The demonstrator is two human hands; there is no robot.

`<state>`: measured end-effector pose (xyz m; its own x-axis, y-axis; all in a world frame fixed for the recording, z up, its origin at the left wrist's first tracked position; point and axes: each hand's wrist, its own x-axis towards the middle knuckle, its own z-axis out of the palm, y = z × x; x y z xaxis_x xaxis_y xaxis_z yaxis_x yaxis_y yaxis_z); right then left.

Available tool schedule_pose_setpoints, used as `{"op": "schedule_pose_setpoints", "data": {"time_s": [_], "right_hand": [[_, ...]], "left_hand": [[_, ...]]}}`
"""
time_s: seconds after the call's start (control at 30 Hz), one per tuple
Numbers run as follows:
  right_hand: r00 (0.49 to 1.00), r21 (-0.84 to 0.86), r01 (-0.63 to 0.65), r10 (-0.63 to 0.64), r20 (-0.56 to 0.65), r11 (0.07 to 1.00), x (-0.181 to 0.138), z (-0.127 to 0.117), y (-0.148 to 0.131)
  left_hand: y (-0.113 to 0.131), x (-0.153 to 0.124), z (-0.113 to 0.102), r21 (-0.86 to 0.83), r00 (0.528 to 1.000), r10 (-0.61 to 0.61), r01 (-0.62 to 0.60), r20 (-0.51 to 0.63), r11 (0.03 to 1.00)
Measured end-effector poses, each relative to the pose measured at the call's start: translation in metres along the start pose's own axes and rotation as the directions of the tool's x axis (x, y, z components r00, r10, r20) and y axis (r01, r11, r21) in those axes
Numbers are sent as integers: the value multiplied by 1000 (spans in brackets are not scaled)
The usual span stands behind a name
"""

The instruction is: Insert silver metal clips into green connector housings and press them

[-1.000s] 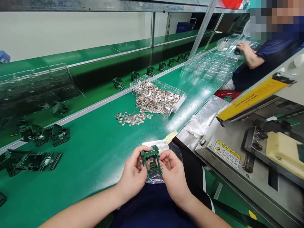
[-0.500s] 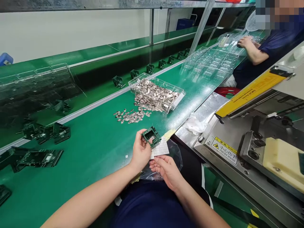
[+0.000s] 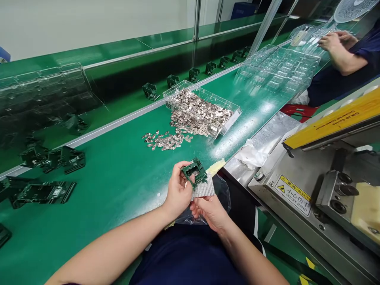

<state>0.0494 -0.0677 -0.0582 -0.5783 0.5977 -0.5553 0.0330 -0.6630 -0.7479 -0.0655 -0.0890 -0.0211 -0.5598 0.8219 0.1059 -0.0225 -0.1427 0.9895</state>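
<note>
My left hand [image 3: 180, 192] is closed on a green circuit-board part [image 3: 202, 174] with a dark square opening, gripping its left side; the thumb reaches into the opening. Just below the part is a silvery-white sheet [image 3: 205, 190] divided into small squares. My right hand [image 3: 212, 213] pinches the sheet's lower edge, and its fingertips lie close to my left palm. The green part overlaps the sheet's upper left portion. Beyond my hands, a clear plastic tray [image 3: 234, 122] holds a heap of small metal pieces [image 3: 202, 109], with more pieces [image 3: 166, 141] scattered on the green bench.
Several similar green parts [image 3: 150, 91] line the back ledge, and others [image 3: 44, 192] lie at left. Clear blister trays [image 3: 276, 71] are stacked farther along. A machine with a yellow bar [image 3: 335, 116] stands at right. A co-worker's hands [image 3: 335, 40] are at far right.
The view has shifted, so the bench and machine appear moved. My hands keep nearly the same hold on the green part and the sheet. Both of the co-worker's hands now show more clearly.
</note>
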Motion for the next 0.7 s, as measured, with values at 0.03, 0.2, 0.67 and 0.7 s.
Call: {"op": "schedule_pose_setpoints", "data": {"time_s": [0.03,0.2,0.67,0.7], "right_hand": [[1000,-21,5,-6,-25,1000,2,-1,2],[992,-134,23,-40,-121,991,14,-17,14],[780,-487,477,-608,-149,731,-55,-25,-29],[743,-469,526,-652,-153,709,-57,-18,-36]], "left_hand": [[0,0,0,1,1000,8,-8,6,1000],[-6,1,-2,65,1000,29,-30,12,997],[5,-9,1,-136,998,-59,61,16,989],[7,-13,1,-144,997,-66,70,30,987]]}}
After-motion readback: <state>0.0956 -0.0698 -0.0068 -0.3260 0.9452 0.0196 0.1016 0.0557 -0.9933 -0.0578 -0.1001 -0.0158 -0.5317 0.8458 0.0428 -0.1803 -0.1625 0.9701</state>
